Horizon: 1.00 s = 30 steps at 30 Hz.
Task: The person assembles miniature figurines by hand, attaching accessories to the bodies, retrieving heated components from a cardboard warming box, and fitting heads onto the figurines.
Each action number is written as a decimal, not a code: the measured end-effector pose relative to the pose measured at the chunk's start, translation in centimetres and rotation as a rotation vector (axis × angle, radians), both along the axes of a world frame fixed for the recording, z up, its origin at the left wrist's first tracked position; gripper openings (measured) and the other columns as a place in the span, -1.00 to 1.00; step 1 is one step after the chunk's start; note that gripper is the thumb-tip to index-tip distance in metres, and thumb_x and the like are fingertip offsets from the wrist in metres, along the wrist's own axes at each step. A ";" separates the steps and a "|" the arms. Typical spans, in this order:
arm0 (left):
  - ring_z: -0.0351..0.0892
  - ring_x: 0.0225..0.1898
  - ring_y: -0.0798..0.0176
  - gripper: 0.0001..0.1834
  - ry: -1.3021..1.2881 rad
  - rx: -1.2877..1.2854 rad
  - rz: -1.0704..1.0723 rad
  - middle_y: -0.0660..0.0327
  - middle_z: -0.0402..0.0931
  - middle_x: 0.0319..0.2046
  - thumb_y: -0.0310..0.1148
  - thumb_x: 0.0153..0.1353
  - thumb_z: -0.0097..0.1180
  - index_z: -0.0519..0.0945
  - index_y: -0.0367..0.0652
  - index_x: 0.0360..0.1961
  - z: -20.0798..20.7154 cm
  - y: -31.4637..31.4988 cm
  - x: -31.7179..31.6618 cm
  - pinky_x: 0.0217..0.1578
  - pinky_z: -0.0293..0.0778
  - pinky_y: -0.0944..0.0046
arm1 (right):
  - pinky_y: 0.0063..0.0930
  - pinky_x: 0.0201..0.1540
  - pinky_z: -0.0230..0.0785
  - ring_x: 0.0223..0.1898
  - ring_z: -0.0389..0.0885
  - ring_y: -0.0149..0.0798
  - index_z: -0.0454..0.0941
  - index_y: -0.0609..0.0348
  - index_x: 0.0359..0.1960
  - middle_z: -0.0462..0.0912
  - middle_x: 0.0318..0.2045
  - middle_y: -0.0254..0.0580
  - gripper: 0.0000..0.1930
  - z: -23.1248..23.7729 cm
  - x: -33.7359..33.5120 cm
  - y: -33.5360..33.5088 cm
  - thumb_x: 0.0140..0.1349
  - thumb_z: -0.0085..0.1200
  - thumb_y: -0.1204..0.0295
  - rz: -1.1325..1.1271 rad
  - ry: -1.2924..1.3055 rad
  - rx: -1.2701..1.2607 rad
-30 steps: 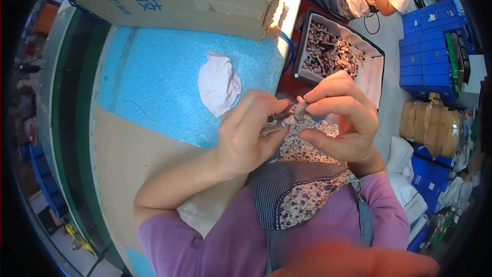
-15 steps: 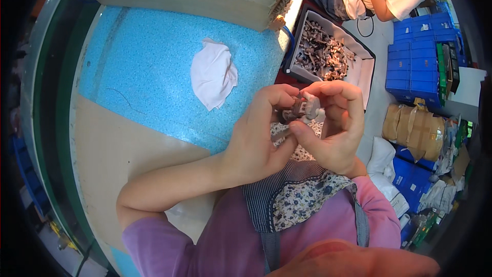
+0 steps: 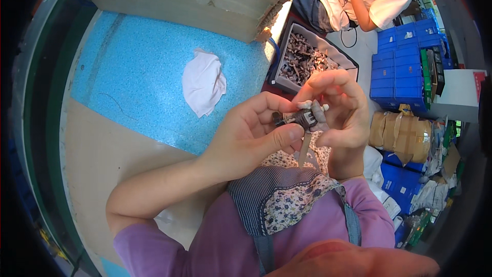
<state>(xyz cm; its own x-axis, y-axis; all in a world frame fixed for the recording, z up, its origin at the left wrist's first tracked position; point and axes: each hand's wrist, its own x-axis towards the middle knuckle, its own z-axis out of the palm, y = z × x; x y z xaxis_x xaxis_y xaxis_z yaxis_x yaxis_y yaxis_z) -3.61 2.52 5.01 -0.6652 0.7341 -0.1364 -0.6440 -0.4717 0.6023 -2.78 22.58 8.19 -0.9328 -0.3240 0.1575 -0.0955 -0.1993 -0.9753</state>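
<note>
Over my lap I hold a small brown-and-white figurine (image 3: 306, 118), with a dark part at its left end and pale parts at its right end. My left hand (image 3: 251, 131) pinches it from the left between thumb and fingers. Around its pale right end curl the fingers and thumb of my right hand (image 3: 344, 110); exactly where they touch is partly hidden. A thin flat strip (image 3: 305, 150) points down below the figurine, in front of my flowered apron (image 3: 292, 202).
A crumpled white cloth (image 3: 204, 82) lies on the blue tabletop (image 3: 148, 72). Behind it stands a torn cardboard box (image 3: 205, 5). A grey-lined bin (image 3: 287, 83) holds many small brown-and-white pieces, with another person (image 3: 382, 0) beyond. Blue crates (image 3: 397, 72) and wrapped cartons (image 3: 402, 136) are stacked at right.
The figurine has turned, so its dark end and the hanging strip show more plainly. My left thumb now lies along it, and my right fingers are more raised. The whole view has shifted slightly.
</note>
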 end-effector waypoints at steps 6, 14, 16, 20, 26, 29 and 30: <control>0.57 -0.32 0.40 -0.76 0.043 -0.005 0.096 0.15 0.53 -0.25 -0.55 0.22 0.12 0.41 -0.33 -0.10 0.9 -0.4 0.0 -0.31 0.54 0.40 | -0.38 -0.06 0.38 -0.12 0.50 -0.24 0.53 0.35 -0.17 0.50 -0.22 -0.05 -0.59 -0.4 -0.5 0.7 0.02 0.31 0.32 -0.125 0.218 0.067; 0.56 -0.35 0.43 -0.78 0.097 -0.030 0.149 0.14 0.54 -0.32 -0.57 0.21 0.13 0.42 -0.37 -0.13 1.0 -0.5 0.1 -0.33 0.53 0.43 | -0.39 -0.20 0.28 -0.24 0.45 -0.20 0.63 0.25 -0.29 0.59 -0.27 -0.01 -0.64 0.1 -1.3 1.0 0.01 0.34 0.21 -0.114 0.428 0.301; 0.56 -0.31 0.38 -0.79 0.123 -0.046 0.142 0.12 0.55 -0.29 -0.55 0.23 0.11 0.43 -0.31 -0.12 0.9 -0.6 0.1 -0.29 0.52 0.41 | -0.39 -0.21 0.30 -0.25 0.47 -0.19 0.64 0.23 -0.30 0.61 -0.27 -0.01 -0.68 0.2 -1.3 1.1 0.00 0.35 0.27 -0.078 0.441 0.309; 0.56 -0.32 0.37 -0.79 0.124 -0.062 0.133 0.12 0.54 -0.27 -0.56 0.23 0.10 0.42 -0.32 -0.12 0.9 -0.6 0.1 -0.30 0.52 0.41 | -0.40 -0.21 0.31 -0.25 0.48 -0.19 0.65 0.20 -0.30 0.62 -0.26 -0.03 -0.73 -0.2 -1.4 1.2 0.02 0.34 0.31 -0.054 0.481 0.315; 0.56 -0.33 0.37 -0.80 0.139 -0.061 0.157 0.11 0.54 -0.28 -0.56 0.23 0.10 0.42 -0.32 -0.13 0.8 -0.5 0.2 -0.31 0.52 0.40 | -0.43 -0.24 0.36 -0.28 0.55 -0.26 0.70 0.23 -0.39 0.67 -0.30 -0.08 -0.74 -1.0 -1.0 0.5 -0.17 0.41 0.43 -0.141 0.480 0.208; 0.57 -0.33 0.37 -0.80 0.112 -0.046 0.126 0.12 0.55 -0.29 -0.56 0.23 0.10 0.42 -0.31 -0.14 0.3 -0.4 0.1 -0.31 0.53 0.40 | -0.45 -0.24 0.34 -0.29 0.54 -0.26 0.70 0.23 -0.39 0.67 -0.32 -0.10 -0.79 -0.4 -1.0 0.3 -0.14 0.37 0.50 -0.150 0.474 0.219; 0.56 -0.35 0.40 -0.80 0.104 -0.033 0.137 0.13 0.55 -0.31 -0.56 0.22 0.12 0.43 -0.34 -0.15 0.1 -0.3 0.1 -0.33 0.53 0.41 | -0.46 -0.25 0.33 -0.30 0.53 -0.26 0.70 0.23 -0.39 0.66 -0.33 -0.12 -0.79 0.0 -1.1 0.0 -0.15 0.34 0.55 -0.153 0.458 0.224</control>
<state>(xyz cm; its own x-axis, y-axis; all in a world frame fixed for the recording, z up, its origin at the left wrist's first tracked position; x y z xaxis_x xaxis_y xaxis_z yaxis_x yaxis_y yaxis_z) -3.49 2.17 5.12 -0.7706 0.6317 -0.0843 -0.5083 -0.5294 0.6792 -3.83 22.62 8.16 -0.8238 -0.2620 0.5027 -0.5336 0.0591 -0.8437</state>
